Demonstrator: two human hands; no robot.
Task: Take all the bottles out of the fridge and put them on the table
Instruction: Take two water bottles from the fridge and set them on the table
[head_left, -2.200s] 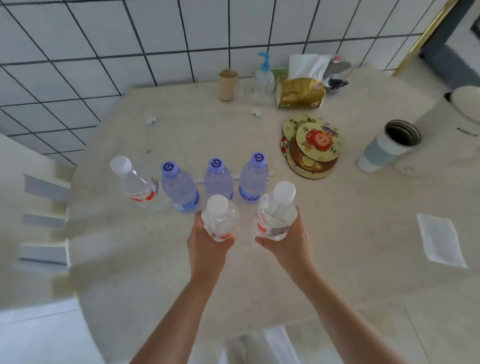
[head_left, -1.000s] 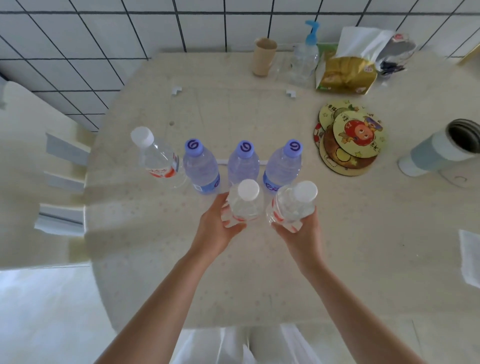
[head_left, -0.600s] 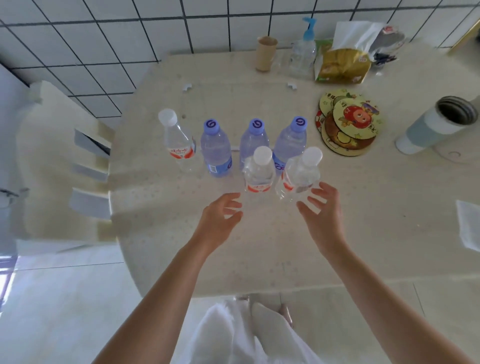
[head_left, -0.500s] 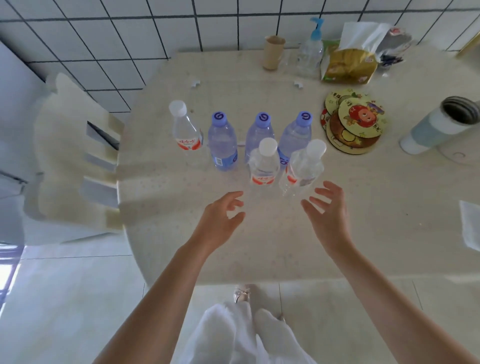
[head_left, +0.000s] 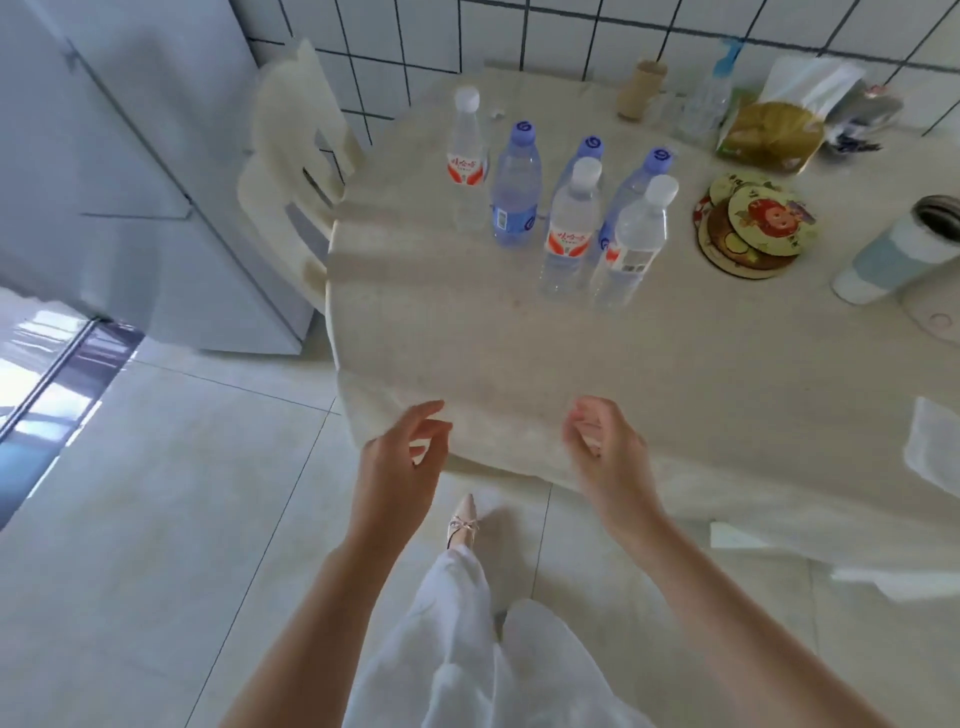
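Table (head_left: 519, 364) bearing six upright bottles (head_left: 569, 228); left hand (head_left: 402, 462) and right hand (head_left: 605, 447) loosely open, empty (return to fridge (head_left: 130, 171) unhurriedly).

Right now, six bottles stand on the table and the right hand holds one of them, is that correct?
Not quite. In the head view the six bottles do stand on the table, but the right hand is empty, held over the near edge of the table, apart from them.

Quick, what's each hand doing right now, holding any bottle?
Left hand: open, fingers loosely curled, holding nothing.
Right hand: open, fingers loosely curled, holding nothing.
All six bottles stand on the table, clear of both hands.
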